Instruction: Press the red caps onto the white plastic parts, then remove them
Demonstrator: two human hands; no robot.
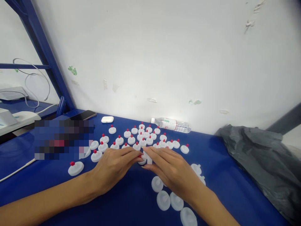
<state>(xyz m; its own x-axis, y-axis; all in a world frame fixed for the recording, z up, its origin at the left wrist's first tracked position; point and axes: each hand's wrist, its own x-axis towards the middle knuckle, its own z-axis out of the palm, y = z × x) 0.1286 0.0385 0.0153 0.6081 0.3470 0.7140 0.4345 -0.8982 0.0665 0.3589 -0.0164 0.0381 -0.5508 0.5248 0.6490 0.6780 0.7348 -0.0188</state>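
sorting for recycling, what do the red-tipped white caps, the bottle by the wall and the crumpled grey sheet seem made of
Red-tipped white caps: probably moulded plastic, smooth and semi-matte, with soft, even shading. Bottle: likely clear, glossy plastic, going by its see-through walls and glints. Crumpled grey sheet: perhaps thin plastic film, faintly shiny along creases.

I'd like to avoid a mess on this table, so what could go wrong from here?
The white piece at the fingertips of the right hand might slip. The left hand is close to the red-tipped white caps, so its knuckles could nudge some. The clear bottle lies on its side beyond them and might roll if bumped.
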